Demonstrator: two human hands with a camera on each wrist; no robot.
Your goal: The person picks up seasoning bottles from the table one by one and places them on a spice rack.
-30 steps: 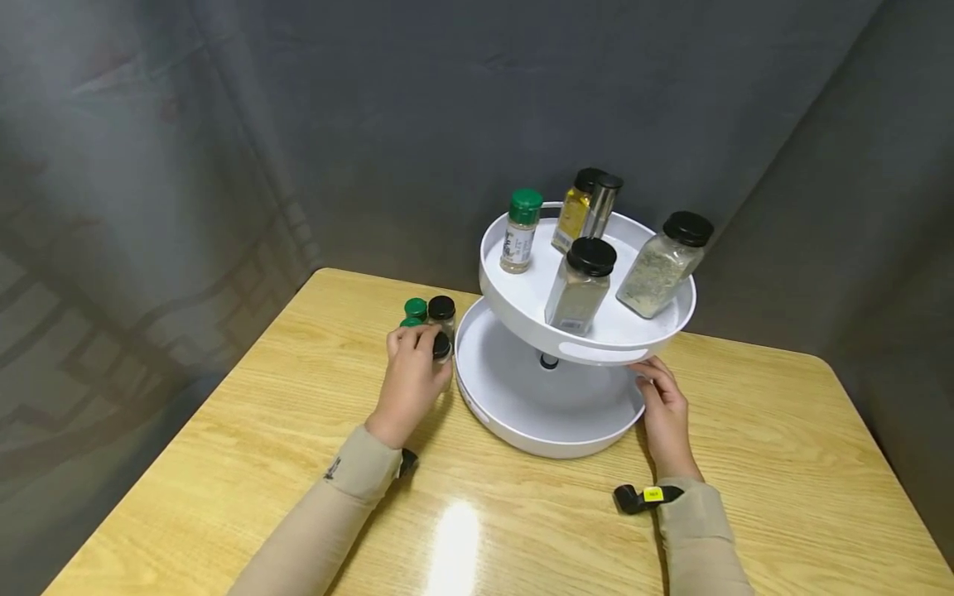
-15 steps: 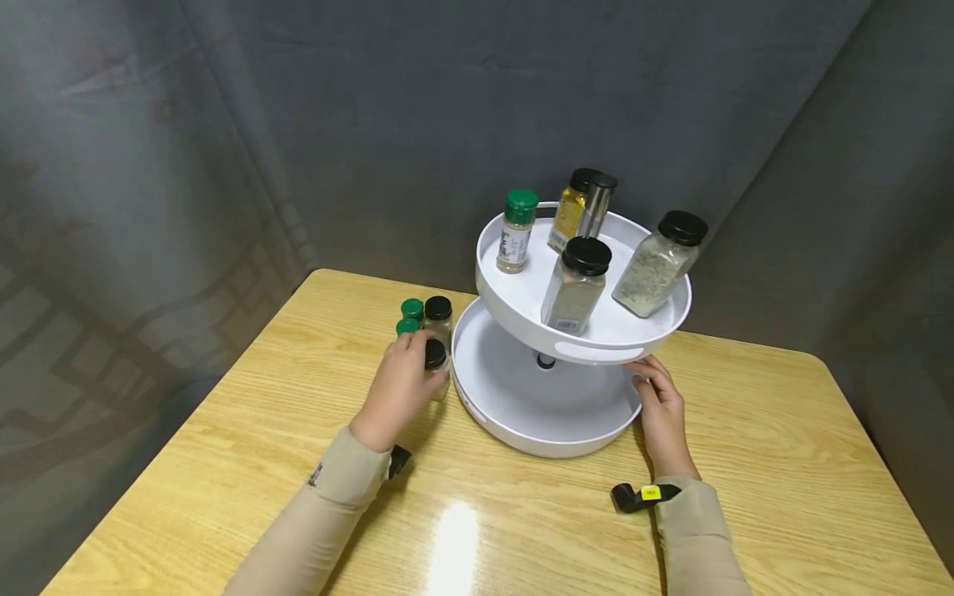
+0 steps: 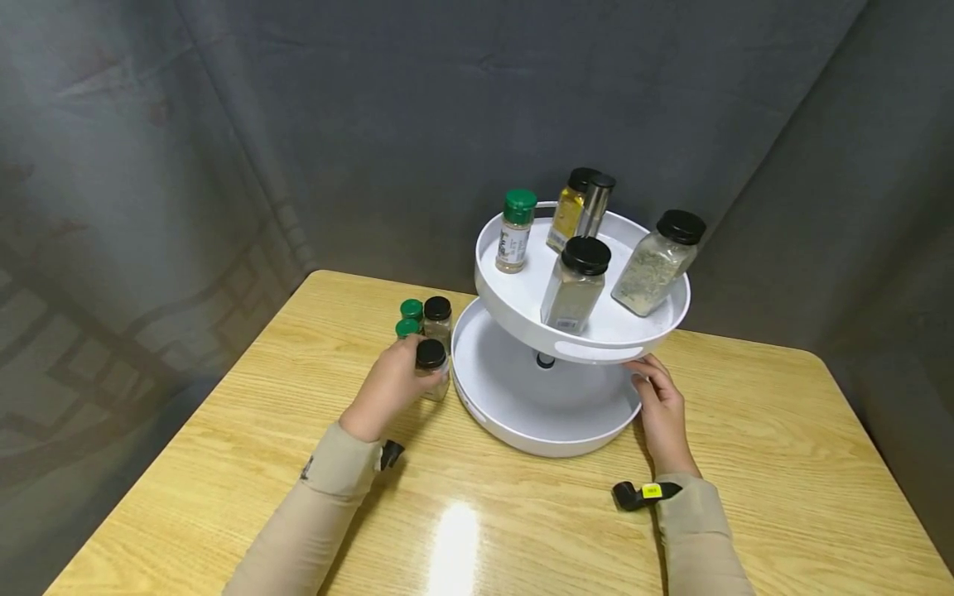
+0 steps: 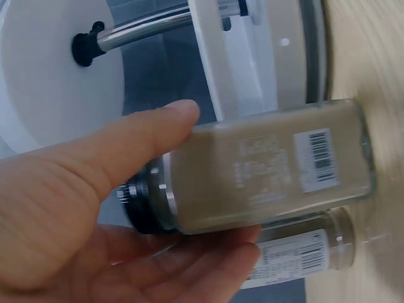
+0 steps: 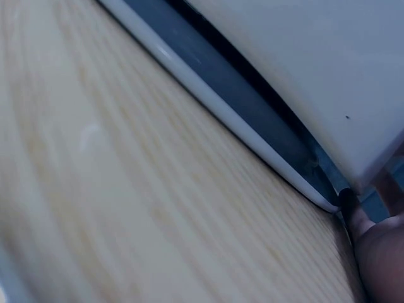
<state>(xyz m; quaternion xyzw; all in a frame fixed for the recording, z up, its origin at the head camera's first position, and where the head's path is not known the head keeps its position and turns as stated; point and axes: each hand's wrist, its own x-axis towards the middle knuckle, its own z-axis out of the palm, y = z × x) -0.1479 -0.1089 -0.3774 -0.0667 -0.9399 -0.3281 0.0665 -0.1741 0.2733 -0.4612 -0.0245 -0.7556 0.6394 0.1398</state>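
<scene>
In the head view my left hand pinches a square glass spice jar with a black lid, left of the white two-tier turntable. The left wrist view shows the thumb on one side of this jar of brown powder and the fingers on the other. Whether its base touches the table is unclear. At the turntable's right side my right hand holds the tiers' edges, its fingers bent under the upper tray. Its fingertips are partly hidden. In the right wrist view the thumb meets the lower rim.
Behind the left hand stand a black-lidded jar and two green-lidded bottles, close together. The upper tray bears several jars, including a green-lidded bottle and a tall square jar. A grey curtain hangs behind the wooden table.
My left hand has drawn slightly left and toward me, and the black-lidded jar in it has shifted a little nearer. The right hand stays at the turntable.
</scene>
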